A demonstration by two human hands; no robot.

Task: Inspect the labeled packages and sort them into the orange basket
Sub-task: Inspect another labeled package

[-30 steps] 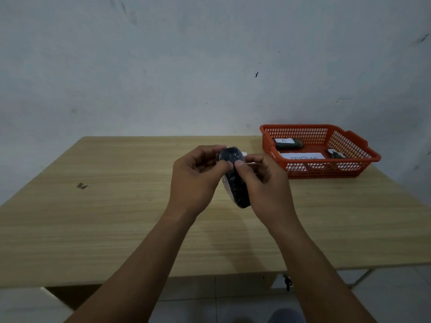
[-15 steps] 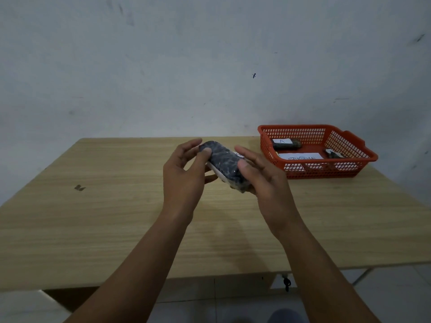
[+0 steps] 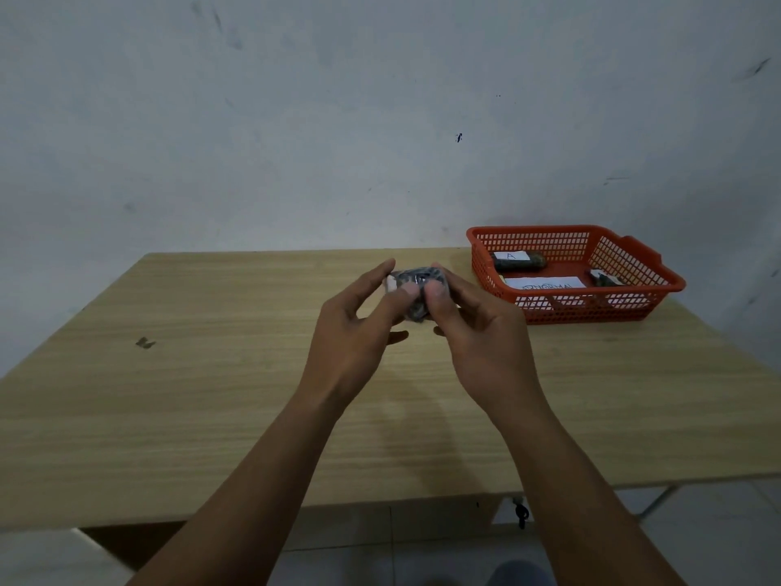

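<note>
You hold the dark wrapped package (image 3: 416, 291) above the bench (image 3: 211, 395), pinched between left hand (image 3: 359, 332) and right hand (image 3: 477, 332). Orange basket (image 3: 659, 285) lies at two o'clock, nearer your right hand. Package's long axis: cannot tell.

The wooden table (image 3: 211, 416) lies bare across its left half and along the near edge, so a hand could sweep there freely; only a small dark mark (image 3: 145, 343) sits flat at the far left. At the far right corner stands the orange basket (image 3: 549, 313), its walls rising above the tabletop, so entry is from above. Inside it, a package marked A (image 3: 517, 260) lies at the far side, a white paper (image 3: 545, 283) covers the middle, and another package (image 3: 605, 278) lies right. Between basket and the two hands mid-table runs a strip of bare wood.
</note>
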